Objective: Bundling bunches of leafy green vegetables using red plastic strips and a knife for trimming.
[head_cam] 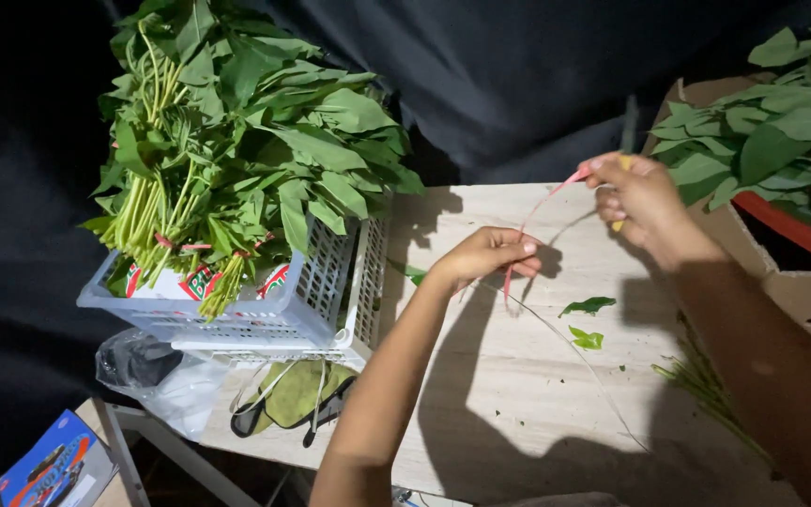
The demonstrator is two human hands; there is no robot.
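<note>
A thin pink elastic band (529,225) is held stretched above the pale wooden tabletop (518,394). One end is pinched by the left hand (492,255), fingers closed on it, low over the middle of the tabletop. The other end is gripped by the right hand (638,199), fingers curled shut, raised higher toward the far edge of the tabletop; a small yellow object is also seen in that hand, kind cannot be told. A thin pale strand (574,352) is seen running from near the left hand across the tabletop toward its near edge. Two small loose green leaves (588,321) lie on the tabletop just beyond the band. A few thin green stems (706,385) lie at the right side of the tabletop. A white perforated plastic basket (330,291) stacked with bundled long-stemmed leafy greens (237,131) sits at the left end of the tabletop. More loose leafy greens (781,131) are piled in a red-rimmed container (790,225) past the right end.
</note>
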